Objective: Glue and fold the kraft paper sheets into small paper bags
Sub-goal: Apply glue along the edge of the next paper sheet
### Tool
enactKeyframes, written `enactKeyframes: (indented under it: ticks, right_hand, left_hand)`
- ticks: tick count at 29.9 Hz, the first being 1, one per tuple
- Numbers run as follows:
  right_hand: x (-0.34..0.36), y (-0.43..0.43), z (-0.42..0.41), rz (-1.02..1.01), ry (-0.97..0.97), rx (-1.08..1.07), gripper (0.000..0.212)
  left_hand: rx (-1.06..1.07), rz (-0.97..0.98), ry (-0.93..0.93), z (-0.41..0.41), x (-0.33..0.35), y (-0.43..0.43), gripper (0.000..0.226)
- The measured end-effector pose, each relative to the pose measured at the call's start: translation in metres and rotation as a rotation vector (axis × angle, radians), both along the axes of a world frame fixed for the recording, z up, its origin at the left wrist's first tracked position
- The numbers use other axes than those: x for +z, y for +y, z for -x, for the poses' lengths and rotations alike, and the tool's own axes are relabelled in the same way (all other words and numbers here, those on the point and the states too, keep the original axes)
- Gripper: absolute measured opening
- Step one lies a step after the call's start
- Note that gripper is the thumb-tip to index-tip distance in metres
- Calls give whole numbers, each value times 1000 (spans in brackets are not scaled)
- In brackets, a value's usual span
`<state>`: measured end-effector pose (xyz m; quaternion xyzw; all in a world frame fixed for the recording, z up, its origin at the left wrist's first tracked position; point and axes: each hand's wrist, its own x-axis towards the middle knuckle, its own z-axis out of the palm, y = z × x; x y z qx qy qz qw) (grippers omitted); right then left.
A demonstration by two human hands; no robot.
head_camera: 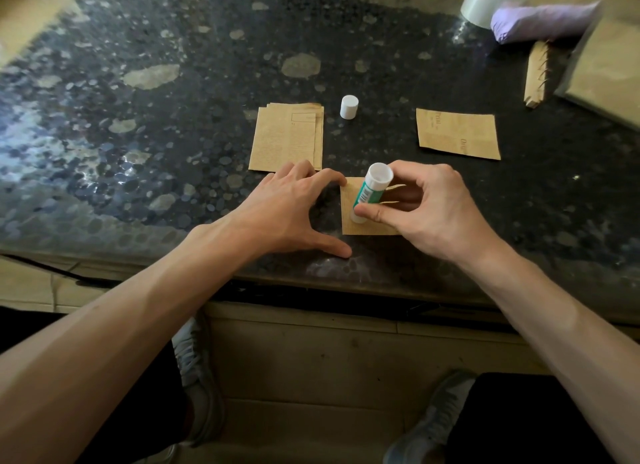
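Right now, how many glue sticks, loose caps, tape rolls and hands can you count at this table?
glue stick: 1
loose white cap: 1
tape roll: 1
hands: 2, left hand and right hand
Total: 5

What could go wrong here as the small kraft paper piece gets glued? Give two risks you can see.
The left hand touches the small brown kraft paper piece only at one corner, so it may twist under the green-and-white glue stick in the right hand. The white round cap stands apart, so the glue may dry out.
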<state>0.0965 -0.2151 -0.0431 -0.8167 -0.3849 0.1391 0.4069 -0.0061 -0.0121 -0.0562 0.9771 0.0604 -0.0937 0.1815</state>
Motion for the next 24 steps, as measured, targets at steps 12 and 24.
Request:
enactKeyframes:
  ticks: [12, 24]
  right_hand:
    - [4, -8, 8, -11, 24, 58, 30]
    - [13, -15, -1, -63, 148, 34, 22]
  left_hand:
    - [6, 0, -13, 0, -1, -1, 108]
    - [-29, -29, 34, 0, 5, 0, 104]
